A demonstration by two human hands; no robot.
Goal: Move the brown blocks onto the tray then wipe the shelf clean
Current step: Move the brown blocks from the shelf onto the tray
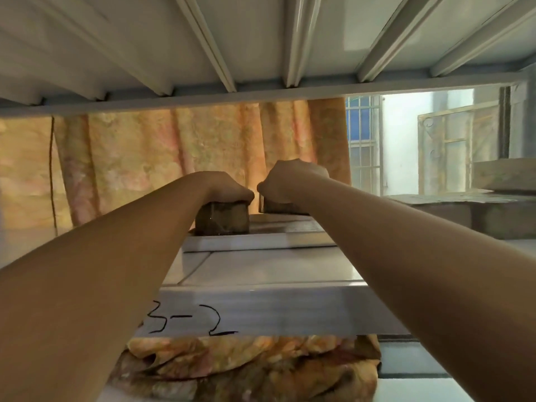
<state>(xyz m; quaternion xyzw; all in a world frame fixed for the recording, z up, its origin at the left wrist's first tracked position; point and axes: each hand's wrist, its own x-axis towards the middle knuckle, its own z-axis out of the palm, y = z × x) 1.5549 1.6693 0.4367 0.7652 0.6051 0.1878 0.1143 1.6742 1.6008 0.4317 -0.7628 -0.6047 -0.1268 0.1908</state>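
Both forearms reach far; left hand [229, 188] and right hand [285, 181] each grip a block [222, 220] on the tray [261, 242]; wiping remains.

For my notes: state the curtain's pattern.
Faded floral in orange, pink and yellow; the curtain shows in the head view.

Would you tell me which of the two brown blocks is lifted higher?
The right block, under the right hand; the left block sits lower, on the white tray.
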